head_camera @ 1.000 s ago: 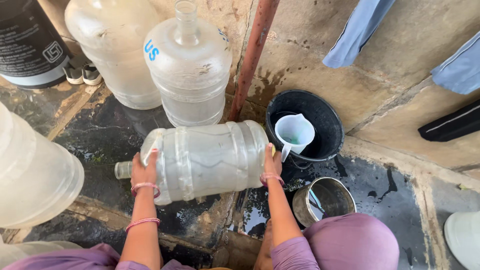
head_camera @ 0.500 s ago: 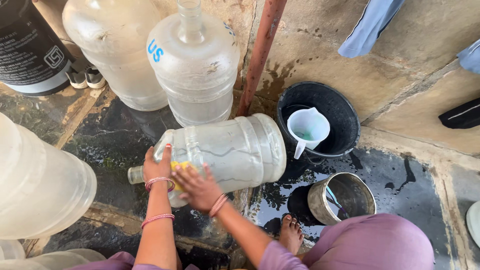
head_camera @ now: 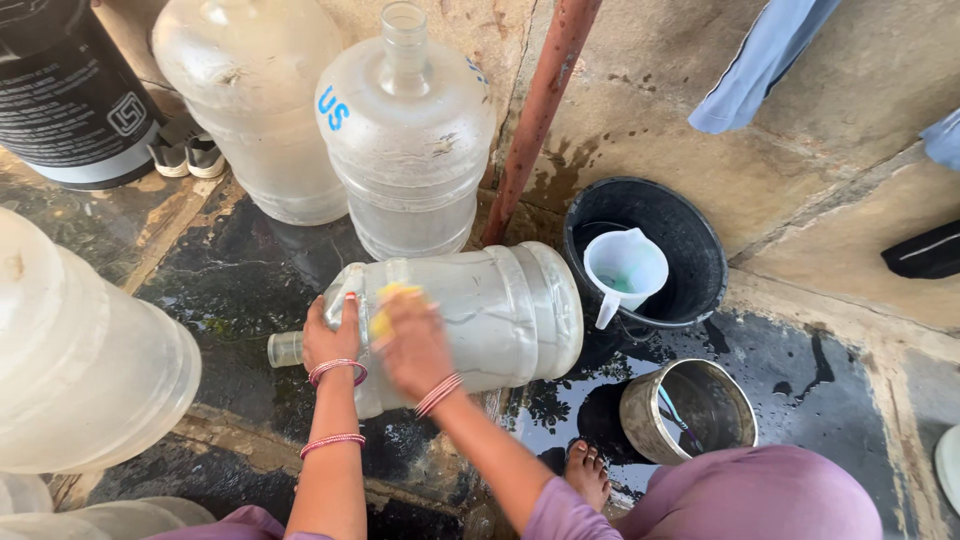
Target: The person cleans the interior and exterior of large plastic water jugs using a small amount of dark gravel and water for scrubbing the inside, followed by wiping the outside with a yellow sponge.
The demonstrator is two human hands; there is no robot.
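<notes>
Left hand (head_camera: 333, 338) grasping shoulder of toppled water jug (head_camera: 470, 310), frame centre; right hand (head_camera: 415, 345) clenched on yellow sponge (head_camera: 385, 318), scrubbing; jug's right part seemingly unscrubbed.

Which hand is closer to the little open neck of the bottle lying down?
Left. The left hand grips the lying bottle right beside its neck; the right hand with a yellow sponge rubs farther along.
</notes>
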